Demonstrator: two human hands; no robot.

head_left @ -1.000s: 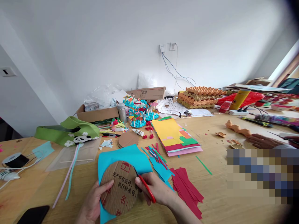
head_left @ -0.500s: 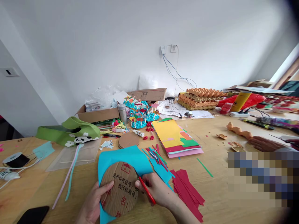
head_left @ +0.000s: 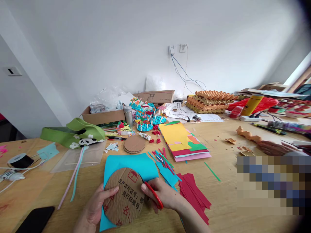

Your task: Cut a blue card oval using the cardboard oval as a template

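A round cardboard disc [head_left: 125,197] with printed characters lies against a sheet of blue paper [head_left: 128,160]. My left hand [head_left: 98,202] grips both at the left edge, its thumb on top of the disc and its other fingers underneath. On the disc's right side, my right hand [head_left: 160,194] is closed around red-handled scissors [head_left: 153,194]. The scissor blades are at the disc's upper right rim, by the blue paper, and mostly hidden. To the right of that hand lie dark red paper strips [head_left: 194,197] and narrow coloured strips [head_left: 165,161].
Brown cardboard discs [head_left: 134,144] and stacked coloured paper [head_left: 178,137] lie beyond my hands. On the left are a green panda bag [head_left: 73,134], a black spool [head_left: 20,160] and a phone [head_left: 36,220]. Egg trays [head_left: 211,102] stand behind. Another person's hand [head_left: 274,148] touches an egg-tray strip [head_left: 247,135].
My right hand and the scissors have shifted slightly at the disc's right rim, and the scissor handles are turned a little. The whole view has moved slightly. My left hand keeps its hold.
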